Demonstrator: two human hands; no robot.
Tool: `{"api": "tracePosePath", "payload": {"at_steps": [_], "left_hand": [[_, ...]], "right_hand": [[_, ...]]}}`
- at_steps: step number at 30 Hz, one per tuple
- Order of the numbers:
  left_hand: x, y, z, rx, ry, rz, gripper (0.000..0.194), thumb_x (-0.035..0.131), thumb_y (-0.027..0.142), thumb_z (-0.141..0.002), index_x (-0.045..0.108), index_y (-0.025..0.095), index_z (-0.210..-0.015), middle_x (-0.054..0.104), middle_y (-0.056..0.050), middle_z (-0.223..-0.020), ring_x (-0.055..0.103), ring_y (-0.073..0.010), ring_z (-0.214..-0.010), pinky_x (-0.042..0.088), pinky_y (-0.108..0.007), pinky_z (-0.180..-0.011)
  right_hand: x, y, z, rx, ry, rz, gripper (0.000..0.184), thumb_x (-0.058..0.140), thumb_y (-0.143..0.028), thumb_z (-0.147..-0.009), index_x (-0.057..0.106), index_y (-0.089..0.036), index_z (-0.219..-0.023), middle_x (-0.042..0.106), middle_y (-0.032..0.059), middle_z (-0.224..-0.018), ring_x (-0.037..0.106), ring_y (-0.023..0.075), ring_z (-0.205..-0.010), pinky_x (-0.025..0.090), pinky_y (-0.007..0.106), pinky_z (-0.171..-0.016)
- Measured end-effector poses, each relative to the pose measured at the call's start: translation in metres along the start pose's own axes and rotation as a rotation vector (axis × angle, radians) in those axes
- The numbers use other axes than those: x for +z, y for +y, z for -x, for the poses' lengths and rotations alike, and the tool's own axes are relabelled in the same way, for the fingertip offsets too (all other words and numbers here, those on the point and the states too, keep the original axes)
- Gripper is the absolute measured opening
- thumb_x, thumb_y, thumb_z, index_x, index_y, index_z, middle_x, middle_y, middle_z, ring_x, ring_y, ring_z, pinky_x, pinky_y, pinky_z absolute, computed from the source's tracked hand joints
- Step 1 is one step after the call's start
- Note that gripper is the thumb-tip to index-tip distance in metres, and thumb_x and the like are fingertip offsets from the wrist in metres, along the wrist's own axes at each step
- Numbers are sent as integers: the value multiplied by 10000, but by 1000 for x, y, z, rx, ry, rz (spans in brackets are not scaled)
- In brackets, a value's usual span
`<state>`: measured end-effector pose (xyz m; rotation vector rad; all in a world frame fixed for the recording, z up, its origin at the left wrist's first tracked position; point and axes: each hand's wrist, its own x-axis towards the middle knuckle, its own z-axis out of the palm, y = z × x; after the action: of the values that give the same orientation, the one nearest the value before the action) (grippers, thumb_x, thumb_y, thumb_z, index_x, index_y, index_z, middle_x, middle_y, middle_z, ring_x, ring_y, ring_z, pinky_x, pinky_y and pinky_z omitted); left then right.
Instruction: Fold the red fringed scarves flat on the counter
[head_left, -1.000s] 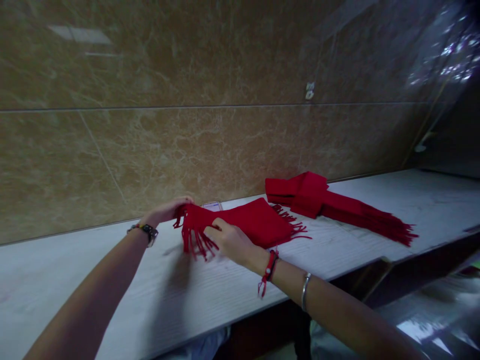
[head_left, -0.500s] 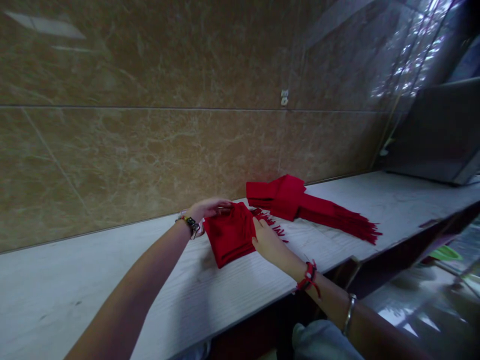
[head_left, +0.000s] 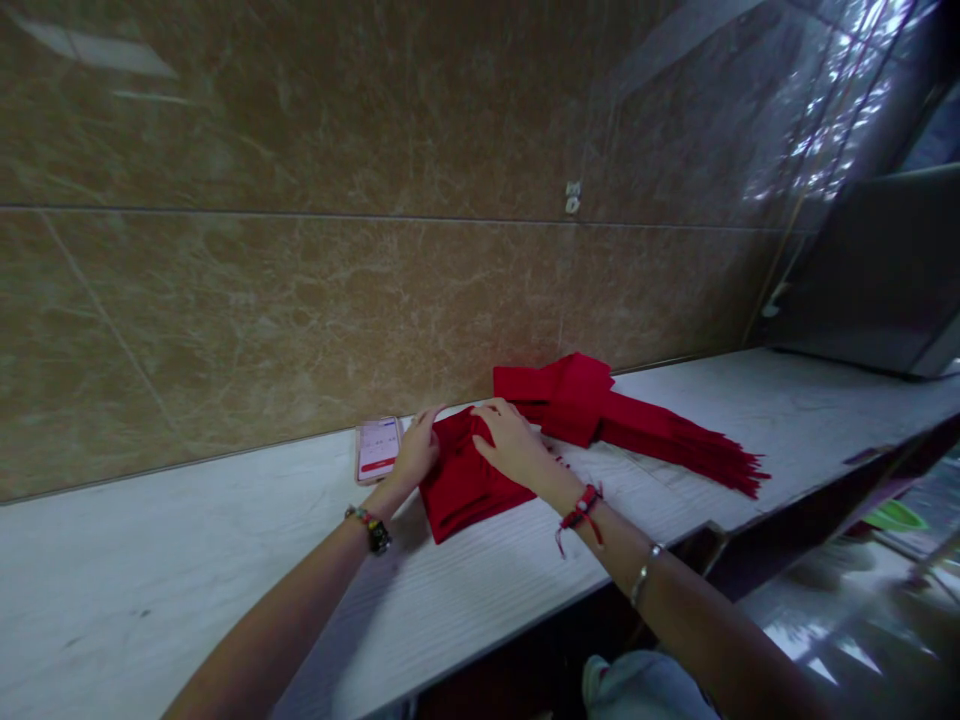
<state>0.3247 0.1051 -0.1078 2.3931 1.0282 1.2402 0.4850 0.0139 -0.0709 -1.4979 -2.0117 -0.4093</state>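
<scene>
A folded red scarf lies on the white counter in front of me, its fringe mostly hidden beneath my right arm. At its left edge, my left hand grips the cloth between thumb and fingers. My right hand reaches over the top from the right, fingers bent and taking hold of the fabric near the far edge. Just behind lies a second red scarf bundle, wrapped round by a band of the same cloth, with its fringed end pointing right.
A phone with a lit screen lies left of my left hand. The white counter runs along a brown marbled tile wall. A big dark box-shaped object stands at the right end. Below the right edge is a green basin.
My right hand has moved from the scarf's right side up over its top. My left hand has shifted slightly right and down along the left edge, uncovering the phone.
</scene>
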Motion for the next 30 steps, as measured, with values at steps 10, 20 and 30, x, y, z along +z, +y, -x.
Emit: {"api": "tracePosePath", "payload": {"at_steps": [10,20,30], "left_hand": [[14,-6,45,-75,-28,-213,460,395,154,-788,389,93,-1244,468,-160,-1238,434,-232,-1161,340,-419,-1001],[15,-2,45,-122,-119,-257,515,384,171,-763,398,26,-1256,327,-203,-1371,245,-286,-1293,214,-436,-1071],[8,1,41,-195,-333,-210,640,392,243,-777,257,-57,-1326,187,-233,-1421,130,-287,-1324,148,-404,-1087]], "right_hand": [[20,36,-54,-338,-583,313,245,423,-213,-840,610,-163,-991,644,118,-989,576,214,-941,389,351,-814],[11,70,-60,-179,-495,357,258,395,-92,-823,618,-103,-951,614,128,-1007,552,166,-952,390,255,-824],[50,76,-48,-155,-524,161,249,430,-21,-772,625,-86,-913,627,142,-968,574,167,-889,398,248,-779]]}}
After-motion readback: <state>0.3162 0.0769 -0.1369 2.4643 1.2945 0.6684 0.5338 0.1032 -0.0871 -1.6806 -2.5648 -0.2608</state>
